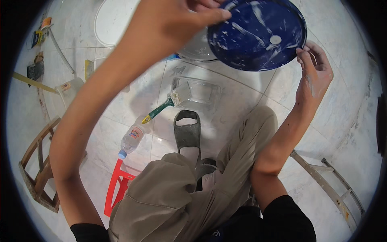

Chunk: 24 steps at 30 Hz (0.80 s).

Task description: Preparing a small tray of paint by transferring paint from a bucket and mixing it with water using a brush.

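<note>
Both hands hold up a round, dark blue lid streaked with white paint. My left hand is at its upper left rim, the thumb laid along the edge and the other fingers partly out of the picture. At the lower right rim, my right hand pinches the lid between thumb and fingers, and whitish smears mark its skin. Beneath the lid stands a round container, mostly hidden by it and my left hand. On the floor below, a paintbrush with a green and yellow handle leans its bristles on a clear plastic tray.
A plastic bottle lies near a red plastic piece. Wooden frames stand at left and a metal-looking frame at right. Beyond my left arm are a large white round surface and a pale bucket.
</note>
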Each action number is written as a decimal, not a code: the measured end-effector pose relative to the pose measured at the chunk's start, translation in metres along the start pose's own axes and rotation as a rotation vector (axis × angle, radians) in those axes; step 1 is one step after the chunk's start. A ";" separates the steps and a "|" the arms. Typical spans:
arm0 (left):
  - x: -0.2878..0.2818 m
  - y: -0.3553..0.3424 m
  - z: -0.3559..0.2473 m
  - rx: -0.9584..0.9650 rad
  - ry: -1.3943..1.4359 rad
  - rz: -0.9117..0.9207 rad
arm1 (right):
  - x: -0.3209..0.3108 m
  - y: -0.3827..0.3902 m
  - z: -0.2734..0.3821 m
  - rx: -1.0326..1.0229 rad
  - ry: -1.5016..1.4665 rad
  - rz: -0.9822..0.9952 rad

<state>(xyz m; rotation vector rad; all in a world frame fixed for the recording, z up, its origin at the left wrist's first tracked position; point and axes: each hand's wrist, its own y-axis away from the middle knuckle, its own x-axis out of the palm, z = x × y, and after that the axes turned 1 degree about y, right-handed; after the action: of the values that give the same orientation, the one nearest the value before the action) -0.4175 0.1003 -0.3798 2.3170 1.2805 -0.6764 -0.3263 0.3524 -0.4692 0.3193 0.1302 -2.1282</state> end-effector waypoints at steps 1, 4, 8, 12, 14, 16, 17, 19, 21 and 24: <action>0.005 -0.005 -0.003 -0.073 0.120 0.028 | -0.007 -0.003 -0.003 -0.009 0.037 -0.026; 0.026 0.000 0.007 0.000 0.202 0.024 | -0.023 -0.011 -0.010 -0.017 0.067 -0.070; 0.053 0.008 0.013 0.318 0.017 0.008 | -0.043 -0.019 -0.008 -0.050 0.017 -0.103; 0.070 0.014 0.012 0.480 -0.149 0.052 | -0.045 -0.015 -0.021 0.018 0.040 -0.055; 0.075 0.020 0.012 0.547 -0.175 0.073 | -0.037 -0.011 -0.008 0.270 -0.115 -0.025; 0.081 0.024 0.010 0.613 -0.345 0.199 | -0.046 -0.016 -0.011 0.341 -0.210 -0.046; 0.088 0.023 0.010 0.668 -0.397 0.200 | -0.048 -0.018 -0.015 0.418 -0.309 -0.046; 0.102 0.022 0.012 0.751 -0.457 0.191 | -0.052 -0.021 -0.022 0.413 -0.266 -0.066; 0.112 0.022 0.015 0.828 -0.519 0.182 | -0.053 -0.023 -0.026 0.413 -0.226 -0.079; 0.120 0.025 0.022 0.893 -0.592 0.189 | -0.051 -0.025 -0.028 0.462 -0.193 -0.015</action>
<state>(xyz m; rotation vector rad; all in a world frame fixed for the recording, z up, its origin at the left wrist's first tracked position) -0.3455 0.1555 -0.4654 2.4619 0.5046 -1.9769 -0.3155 0.4129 -0.4829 0.3772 -0.4784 -2.1752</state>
